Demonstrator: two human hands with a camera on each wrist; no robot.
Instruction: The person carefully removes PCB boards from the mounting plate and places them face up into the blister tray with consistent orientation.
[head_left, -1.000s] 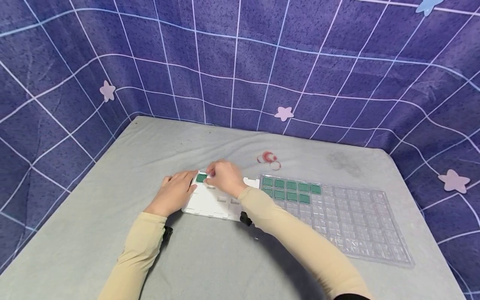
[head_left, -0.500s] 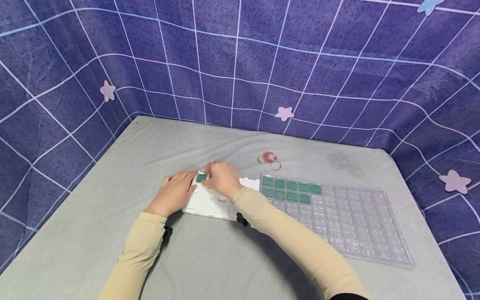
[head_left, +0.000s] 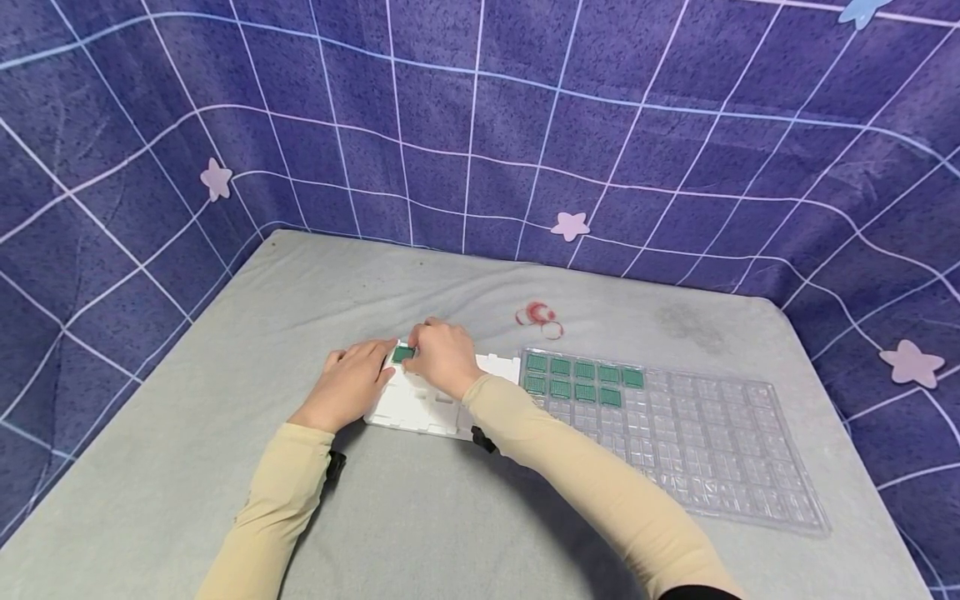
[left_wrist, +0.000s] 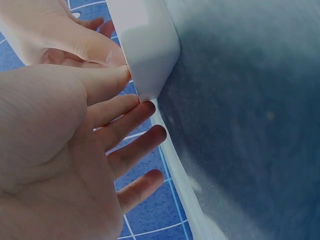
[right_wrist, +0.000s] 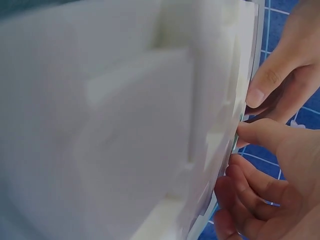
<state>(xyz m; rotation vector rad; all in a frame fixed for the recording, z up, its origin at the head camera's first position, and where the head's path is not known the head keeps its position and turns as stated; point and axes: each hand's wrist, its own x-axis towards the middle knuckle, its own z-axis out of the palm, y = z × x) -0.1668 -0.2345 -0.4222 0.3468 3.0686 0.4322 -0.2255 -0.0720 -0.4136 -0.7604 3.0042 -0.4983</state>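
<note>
A white slotted tray (head_left: pixel 411 408) lies on the cloth, with a small green circuit board (head_left: pixel 402 355) at its far left corner. My left hand (head_left: pixel 347 385) rests along the tray's left edge. Its thumb touches the tray edge in the left wrist view, and the other fingers are spread fairly straight. My right hand (head_left: pixel 444 358) is over the far side of the tray, thumb and forefinger curled in a pinch at the green board's right end. This hand hides the slots beneath it. In the right wrist view, the white tray (right_wrist: pixel 140 110) fills the left side.
A clear plastic tray (head_left: pixel 720 442) of many small pockets stands to the right, partly under the right forearm. Several green boards (head_left: pixel 585 369) fill its far left pockets. Grey cloth (head_left: pixel 390 517) covers the table, and a purple gridded curtain (head_left: pixel 510 125) hangs behind it.
My right hand has shifted slightly left along the white tray and then nearly stopped. The left hand and both trays stay in place.
</note>
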